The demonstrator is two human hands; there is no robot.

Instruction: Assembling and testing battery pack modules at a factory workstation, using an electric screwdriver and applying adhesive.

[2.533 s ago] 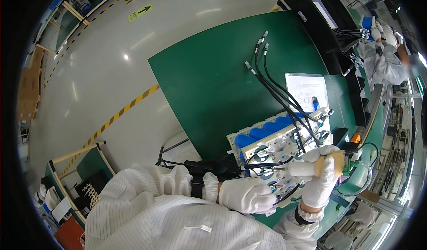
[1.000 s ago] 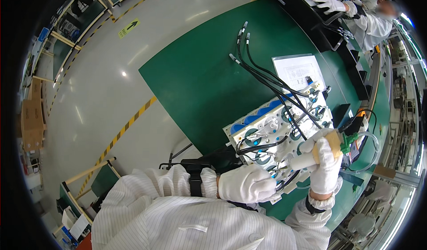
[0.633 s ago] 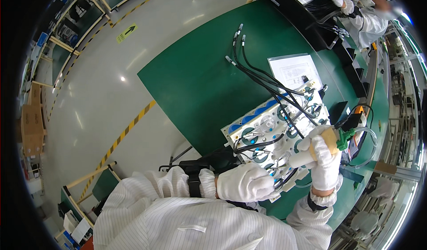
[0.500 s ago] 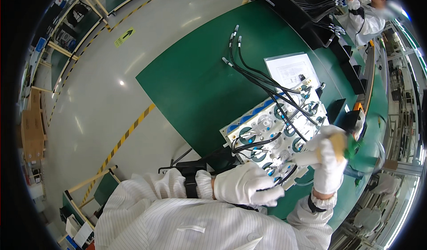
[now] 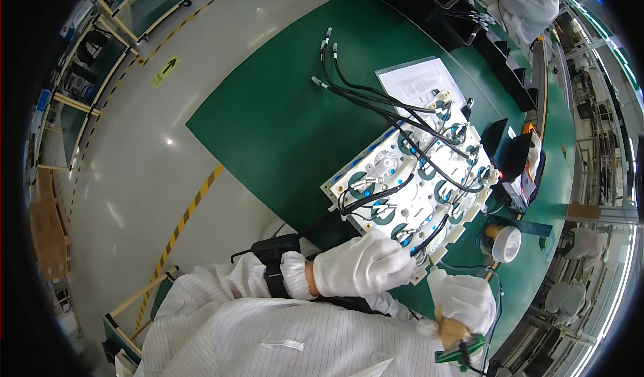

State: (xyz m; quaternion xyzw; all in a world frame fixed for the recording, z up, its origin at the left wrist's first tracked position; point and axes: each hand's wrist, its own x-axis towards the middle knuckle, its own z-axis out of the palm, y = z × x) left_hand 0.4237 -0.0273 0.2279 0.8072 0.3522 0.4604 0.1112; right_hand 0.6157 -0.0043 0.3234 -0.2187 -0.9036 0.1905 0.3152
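Observation:
My left hand (image 5: 365,266), in a white glove, is closed at the near left edge of a white block fitted with parts (image 5: 419,206). Its fingers are curled, and whatever they may hold is hidden. Several black cables (image 5: 376,95) with silvery ends run from the block across the green table. My right hand (image 5: 466,303), gloved in white too, is off the block's near right corner. It is closed around a tan-and-green object (image 5: 453,333) with a dark cord. The object's kind cannot be made out.
Beyond the block lies a printed sheet (image 5: 409,82) on the green table (image 5: 275,122). To the right stand a white round tub (image 5: 506,244) beside something tan, and a black bin (image 5: 510,145). Black racks with cables (image 5: 429,15) line the far edge; another person (image 5: 526,8) is behind.
My right hand has come down from the block's right side toward me, with the tan-and-green object. The left hand's fingers have curled in. The whole view has shifted slightly.

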